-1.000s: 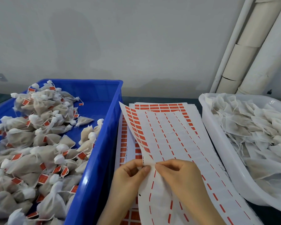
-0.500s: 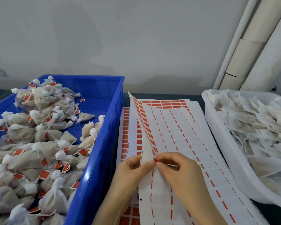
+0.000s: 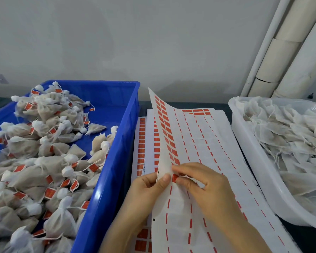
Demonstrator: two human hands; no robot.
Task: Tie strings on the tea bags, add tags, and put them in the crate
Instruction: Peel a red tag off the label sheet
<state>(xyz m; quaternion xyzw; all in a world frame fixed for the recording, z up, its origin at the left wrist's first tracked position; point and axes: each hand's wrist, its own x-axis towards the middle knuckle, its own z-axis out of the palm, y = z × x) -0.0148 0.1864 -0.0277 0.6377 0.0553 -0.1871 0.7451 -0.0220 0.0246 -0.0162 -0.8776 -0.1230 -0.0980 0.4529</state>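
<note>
Left hand (image 3: 150,187): thumb and fingers pinch the left edge of the top sheet (image 3: 199,143), holding that edge up off the stack (image 3: 142,143) so it curls toward the wall.
Right hand (image 3: 206,187): fingertips closed in a pinch on one red tag (image 3: 175,177) at the lifted edge, right beside the left thumb.
Sheet detail: white backing with thin red dashes running down its rows, and one column of red tags along the raised edge.
Stack detail: more tag sheets lying flat on the dark table (image 3: 199,105), with red tags showing in columns at the left side.
Blue crate (image 3: 117,161): sits just left of the stack, its long wall running alongside it.
Tied tea bags (image 3: 44,161): heaped inside the crate with knotted white tops and red tags on their strings.
White tub (image 3: 244,143): on the right of the stack, close beside it.
Flat tea bags (image 3: 281,136): piled in the tub, pale, with strings trailing.
Pipes (image 3: 281,52): pale, leaning up the wall behind the tub.
</note>
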